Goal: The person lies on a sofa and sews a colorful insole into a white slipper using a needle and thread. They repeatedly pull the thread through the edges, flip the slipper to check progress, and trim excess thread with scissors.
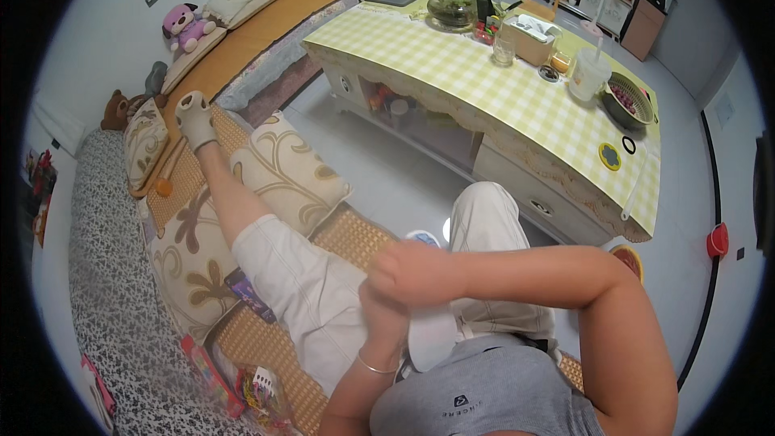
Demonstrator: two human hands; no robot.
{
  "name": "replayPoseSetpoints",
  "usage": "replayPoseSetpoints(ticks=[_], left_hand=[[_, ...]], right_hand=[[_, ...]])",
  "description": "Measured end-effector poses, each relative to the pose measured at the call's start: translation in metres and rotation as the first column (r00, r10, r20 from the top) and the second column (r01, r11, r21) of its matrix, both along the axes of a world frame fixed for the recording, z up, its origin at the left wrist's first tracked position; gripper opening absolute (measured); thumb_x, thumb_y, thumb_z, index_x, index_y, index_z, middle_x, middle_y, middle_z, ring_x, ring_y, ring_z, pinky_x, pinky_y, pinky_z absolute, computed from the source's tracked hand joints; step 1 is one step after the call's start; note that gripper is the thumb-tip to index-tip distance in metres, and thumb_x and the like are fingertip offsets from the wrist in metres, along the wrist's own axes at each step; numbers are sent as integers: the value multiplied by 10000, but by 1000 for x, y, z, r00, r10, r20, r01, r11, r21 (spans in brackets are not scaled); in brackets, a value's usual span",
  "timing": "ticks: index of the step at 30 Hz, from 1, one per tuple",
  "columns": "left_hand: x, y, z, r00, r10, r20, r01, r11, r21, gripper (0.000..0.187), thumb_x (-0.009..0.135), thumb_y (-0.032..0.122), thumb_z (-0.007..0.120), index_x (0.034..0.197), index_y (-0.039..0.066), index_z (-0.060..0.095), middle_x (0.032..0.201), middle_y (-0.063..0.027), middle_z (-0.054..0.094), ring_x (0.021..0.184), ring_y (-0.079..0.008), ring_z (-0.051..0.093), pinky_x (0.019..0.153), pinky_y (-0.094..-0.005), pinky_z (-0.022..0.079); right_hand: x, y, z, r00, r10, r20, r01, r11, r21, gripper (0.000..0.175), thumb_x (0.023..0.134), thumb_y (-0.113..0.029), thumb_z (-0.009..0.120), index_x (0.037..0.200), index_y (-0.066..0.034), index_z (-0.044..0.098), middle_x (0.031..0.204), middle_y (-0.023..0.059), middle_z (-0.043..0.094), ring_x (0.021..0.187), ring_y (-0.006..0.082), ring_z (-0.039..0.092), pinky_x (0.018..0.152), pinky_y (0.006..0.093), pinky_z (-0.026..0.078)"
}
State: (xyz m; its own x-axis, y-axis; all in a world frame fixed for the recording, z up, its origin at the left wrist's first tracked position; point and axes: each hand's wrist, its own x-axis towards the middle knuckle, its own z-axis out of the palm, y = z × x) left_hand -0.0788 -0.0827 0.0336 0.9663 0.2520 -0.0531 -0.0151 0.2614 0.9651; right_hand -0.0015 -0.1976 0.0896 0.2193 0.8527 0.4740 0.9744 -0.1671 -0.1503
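My right hand lies over my left hand above my lap, the two touching. Motion blur and the overlap hide most of the fingers, so I cannot tell whether anything is between them. A thin silvery bangle circles my left wrist. Just under the hands, a smooth white rounded thing rests against my lap; its kind is unclear. Behind my right hand shows a small part of a blue-and-white thing. My light shorts cover both thighs, with one leg stretched along the woven seat mat.
Patterned cushions flank the stretched leg. A purple box and a bag of colourful strings lie beside me. Ahead, the checkered tablecloth bears a glass bowl with plants, a tissue box, a lidded cup and a colander.
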Motion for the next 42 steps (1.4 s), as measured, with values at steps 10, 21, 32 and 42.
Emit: replayPoseSetpoints(ticks=[10,21,32,42], left_hand=[[7,-8,14,997,-37,-62,48,979,198,106,848,36,661,898,-51,631,803,-25,640,730,-74,562,659,-231,445],[32,-26,11,998,-34,-55,16,954,-300,98,881,-1,608,970,-33,583,851,-86,655,704,-98,607,640,-212,490],[31,-61,-9,973,-89,-212,-9,907,-422,75,854,26,666,877,14,595,777,-54,647,567,-69,531,502,-184,390],[31,-98,-35,949,-172,-265,97,957,-273,92,865,61,635,938,6,633,779,-7,634,595,-54,502,546,-203,401]], right_hand=[[9,3,33,280,173,-944,453,843,289,113,956,-145,502,893,-52,505,746,5,526,655,79,488,581,245,422],[11,-53,46,463,-31,-886,659,680,321,74,932,-115,554,920,-45,533,782,-27,518,677,48,459,583,227,400],[-21,-82,-20,655,-622,-428,709,702,66,71,786,-81,618,781,-54,553,681,122,598,613,326,608,538,415,472],[-26,-105,-53,690,-681,-247,717,691,98,131,718,-66,629,718,-74,498,628,114,557,561,319,577,495,420,453]])
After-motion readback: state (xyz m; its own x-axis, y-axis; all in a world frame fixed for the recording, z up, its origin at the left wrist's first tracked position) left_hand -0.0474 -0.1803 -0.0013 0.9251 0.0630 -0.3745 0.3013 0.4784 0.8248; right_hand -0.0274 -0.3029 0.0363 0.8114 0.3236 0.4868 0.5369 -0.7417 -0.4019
